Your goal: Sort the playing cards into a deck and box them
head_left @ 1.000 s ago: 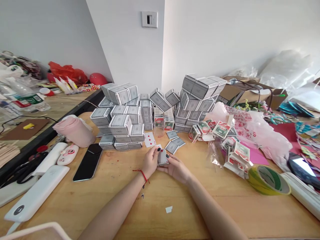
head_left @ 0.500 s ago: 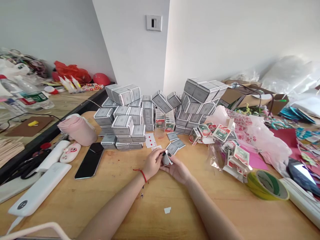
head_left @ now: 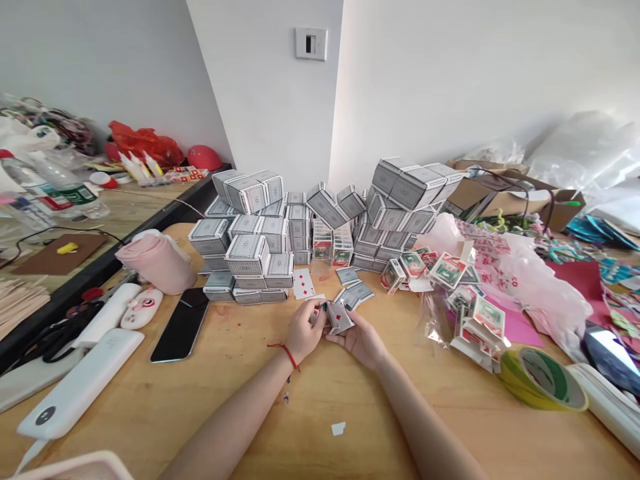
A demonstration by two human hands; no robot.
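Note:
Close together over the table, my left hand and my right hand grip playing cards that look folded or angled against each other, a red diamond showing on one. How many cards are held is hidden by the fingers. A diamond card lies face up just beyond the left hand, and another is partly covered by its fingers. Face-down grey cards lie beyond the right hand. Behind them stand stacked blocks covered in grey card backs, with a matching pile to the right.
Opened card boxes and yellow tape lie on the right beside a crumpled pink bag. A black phone and a white power bank lie on the left. A paper scrap lies between my forearms.
The cards between my hands have turned and spread, so a red diamond face now shows. My hands have moved slightly apart. The whole view has shifted a little.

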